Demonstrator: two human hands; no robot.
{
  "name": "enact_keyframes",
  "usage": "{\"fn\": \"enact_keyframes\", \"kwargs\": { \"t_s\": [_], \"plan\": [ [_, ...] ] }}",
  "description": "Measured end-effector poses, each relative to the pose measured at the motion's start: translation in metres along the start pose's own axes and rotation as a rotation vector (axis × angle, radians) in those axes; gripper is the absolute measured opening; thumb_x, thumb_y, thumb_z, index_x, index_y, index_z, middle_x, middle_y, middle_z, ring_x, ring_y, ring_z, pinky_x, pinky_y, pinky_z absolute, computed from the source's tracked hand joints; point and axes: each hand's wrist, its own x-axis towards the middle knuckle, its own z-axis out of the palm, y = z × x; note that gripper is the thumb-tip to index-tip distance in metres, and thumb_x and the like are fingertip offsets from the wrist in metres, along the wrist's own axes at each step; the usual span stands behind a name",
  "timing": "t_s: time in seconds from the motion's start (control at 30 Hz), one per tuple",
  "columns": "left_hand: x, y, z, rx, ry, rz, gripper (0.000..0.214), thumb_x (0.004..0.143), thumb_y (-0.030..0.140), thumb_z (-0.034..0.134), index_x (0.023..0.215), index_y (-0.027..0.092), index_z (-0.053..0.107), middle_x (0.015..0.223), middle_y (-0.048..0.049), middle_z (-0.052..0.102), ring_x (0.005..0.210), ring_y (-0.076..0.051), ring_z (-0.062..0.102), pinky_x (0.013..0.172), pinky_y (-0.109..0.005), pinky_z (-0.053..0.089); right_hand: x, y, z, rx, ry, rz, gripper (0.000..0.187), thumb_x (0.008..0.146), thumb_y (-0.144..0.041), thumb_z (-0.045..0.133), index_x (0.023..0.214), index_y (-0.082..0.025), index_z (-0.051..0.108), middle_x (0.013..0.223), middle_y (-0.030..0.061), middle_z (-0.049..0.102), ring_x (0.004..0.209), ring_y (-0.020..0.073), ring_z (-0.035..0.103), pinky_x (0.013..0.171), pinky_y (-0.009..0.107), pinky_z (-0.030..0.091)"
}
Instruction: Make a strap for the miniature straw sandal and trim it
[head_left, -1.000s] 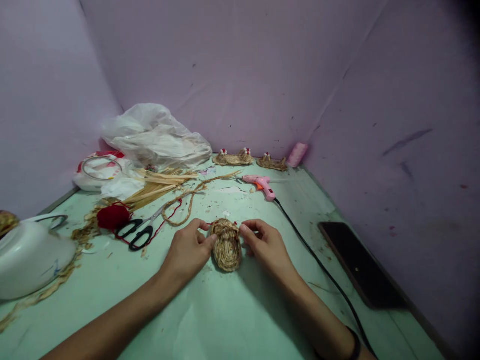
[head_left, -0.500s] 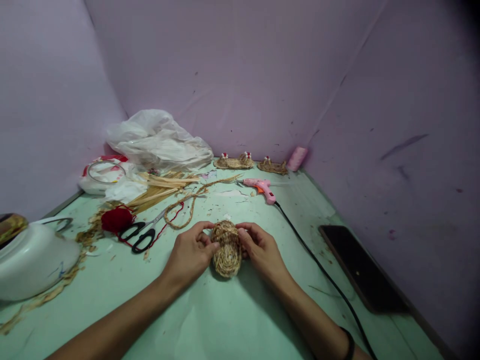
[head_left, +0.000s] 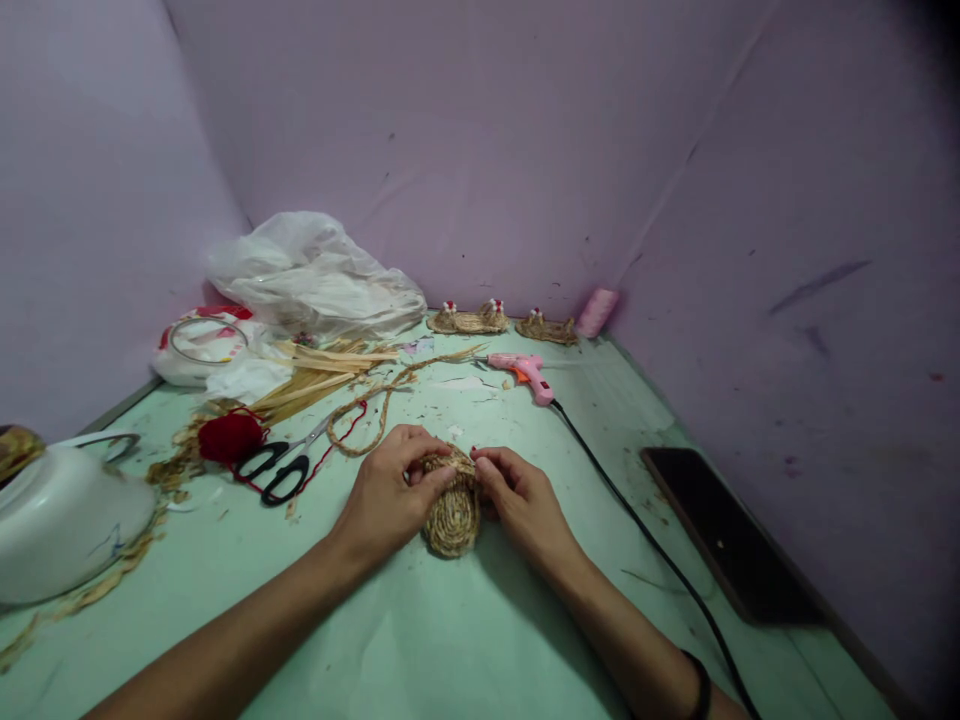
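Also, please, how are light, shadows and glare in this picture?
In the head view: dim light, though the woven slipper shows its coils; a soft shadow beside the right hand on the green tabletop; one bright spot on the smartphone; the upper right corner falls dark.

Oval tan slipper-shaped piece: coiled, braided plant fibre; rough, ridged, matt. Tan twisted cord: coarse fibre, frayed at its far end. Ball of dark red yarn: soft-looking, matt. Black-handled scissors: bare metal blades, smooth plastic-looking loops. Pink pistol-shaped glue gun: smooth plastic. Crumpled whitish bag: thin, translucent plastic, slight sheen. Rounded white vessel: smooth, glossy. Pale green desk: smooth, faint sheen, worn patches.
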Motion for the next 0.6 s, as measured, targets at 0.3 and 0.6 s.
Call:
{"fn": "enact_keyframes", "kwargs": {
  "t_s": [0.3,0.6],
  "plan": [
    [0.004,-0.007,-0.004,-0.113,0.021,-0.209,0.025,0.071,0.033,0.057,0.086,0.014,0.058,0.075,-0.0028,0.06,0.059,-0.012,0.051,0.057,-0.024,0.041,0.001,-0.014,0.001,0.166,-0.054,0.289,0.02,0.063,-0.019,0.059,0.083,-0.015,0.056,0.075,0.002,0.06,0.054,0.0105,0.054,0.043,0.022,0.045],
    [-0.008,0.004,-0.009,0.131,-0.161,-0.578,0.038,0.07,0.049,0.053,0.051,0.017,0.045,0.037,0.0029,0.046,0.034,-0.009,0.04,0.04,-0.021,0.03,-0.005,-0.014,0.003,0.207,0.004,0.22,0.043,0.052,-0.014,0.069,0.092,-0.016,0.052,0.091,0.0036,0.059,0.049,0.005,0.051,0.053,0.024,0.043]
  ]
}}
